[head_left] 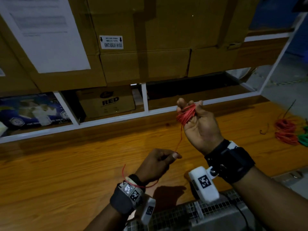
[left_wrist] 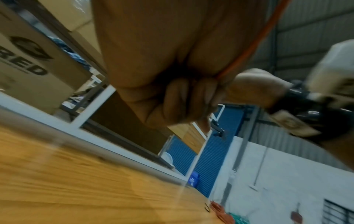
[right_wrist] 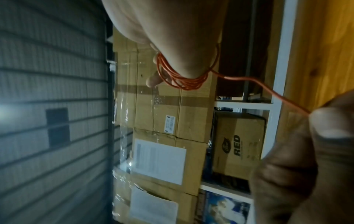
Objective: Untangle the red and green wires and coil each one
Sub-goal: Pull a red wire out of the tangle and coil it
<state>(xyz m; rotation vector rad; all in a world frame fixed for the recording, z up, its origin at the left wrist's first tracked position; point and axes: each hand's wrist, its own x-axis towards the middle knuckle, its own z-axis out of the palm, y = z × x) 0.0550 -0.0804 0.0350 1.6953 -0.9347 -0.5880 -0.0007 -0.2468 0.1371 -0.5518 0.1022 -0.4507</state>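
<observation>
My right hand point(head_left: 198, 124) is raised right of centre in the head view, its fingers curled around a bundle of red wire point(head_left: 185, 114) looped over them. One strand drops down to my left hand point(head_left: 156, 164), lower centre, where thumb and forefinger pinch it; the loose tail curves past that wrist. At the right edge, more red coils point(head_left: 285, 130) and a green wire point(head_left: 304, 139) lie on the wooden table point(head_left: 66, 172).
</observation>
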